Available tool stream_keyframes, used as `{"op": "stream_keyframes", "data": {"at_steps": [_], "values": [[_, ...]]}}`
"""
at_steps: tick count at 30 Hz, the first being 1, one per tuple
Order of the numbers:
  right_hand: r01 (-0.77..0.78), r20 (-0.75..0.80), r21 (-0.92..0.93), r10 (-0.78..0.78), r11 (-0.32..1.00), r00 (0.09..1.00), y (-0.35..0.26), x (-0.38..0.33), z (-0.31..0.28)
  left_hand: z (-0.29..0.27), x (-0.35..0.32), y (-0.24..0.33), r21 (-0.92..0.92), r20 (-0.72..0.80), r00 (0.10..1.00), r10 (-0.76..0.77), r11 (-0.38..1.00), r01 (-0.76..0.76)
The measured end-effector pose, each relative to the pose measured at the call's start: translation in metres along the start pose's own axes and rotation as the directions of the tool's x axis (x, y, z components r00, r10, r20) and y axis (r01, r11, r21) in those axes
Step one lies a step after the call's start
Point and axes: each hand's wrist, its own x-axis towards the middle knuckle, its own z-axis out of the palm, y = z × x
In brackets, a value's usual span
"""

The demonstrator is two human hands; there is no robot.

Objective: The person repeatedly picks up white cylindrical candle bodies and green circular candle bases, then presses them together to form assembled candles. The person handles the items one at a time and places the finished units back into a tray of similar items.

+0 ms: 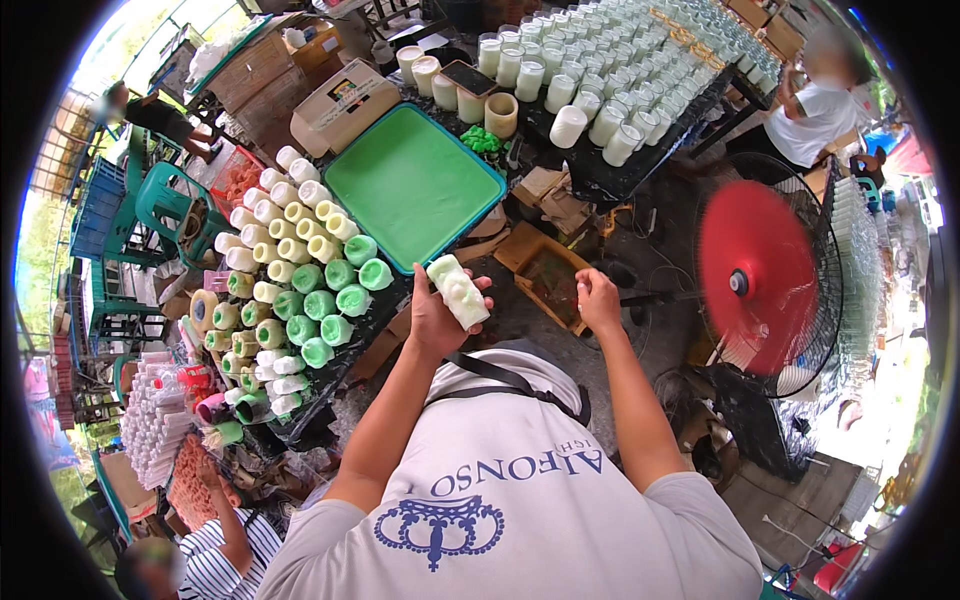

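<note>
A pale grey fabric shirt (560,520) lies nearest; the left hand (431,318) curls round a knobbly creamy-white waxy cylinder (458,291), probably steadying it, near a green rectangular tray (415,185). The right hand (599,300) is bunched, contents unclear.

Fan (742,265): R side, blk wire cage, red blades blurred.
Glasses (615,85): far R, many rows, wht-filled, on blk tbl (578,168).
Phone (469,77): far ctr, dark, flat, just L of glasses.
Carton (345,107): far, L of ctr, brn cardboard.
Chair (152,188): far L, grn plastic.
Crate (98,208): blue, L of chair.
Tubes (155,425): near L, wht, stacked.
Ppl: one far R, wht shirt (812,122); one near L, striped top (225,560).
</note>
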Motion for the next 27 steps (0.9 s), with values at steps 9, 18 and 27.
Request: {"op": "stream_keyframes", "data": {"at_steps": [9,18,27], "values": [[0.250,0.193,0.468,-0.375,0.847,0.907,-0.199,0.005,-0.009,-0.007,0.001,-0.001,0.365,-0.034,0.992,0.123,0.925,-0.102],[0.399,0.131,0.456,-0.503,0.796,0.854,-0.201,-0.004,0.014,0.017,-0.007,-0.016,0.525,-0.189,0.941,0.282,0.838,-0.146],[-0.117,0.393,0.567,-0.143,0.815,0.908,-0.197,-0.016,0.018,0.001,-0.014,-0.001,0.358,-0.153,0.978,0.139,0.931,-0.077]]}}
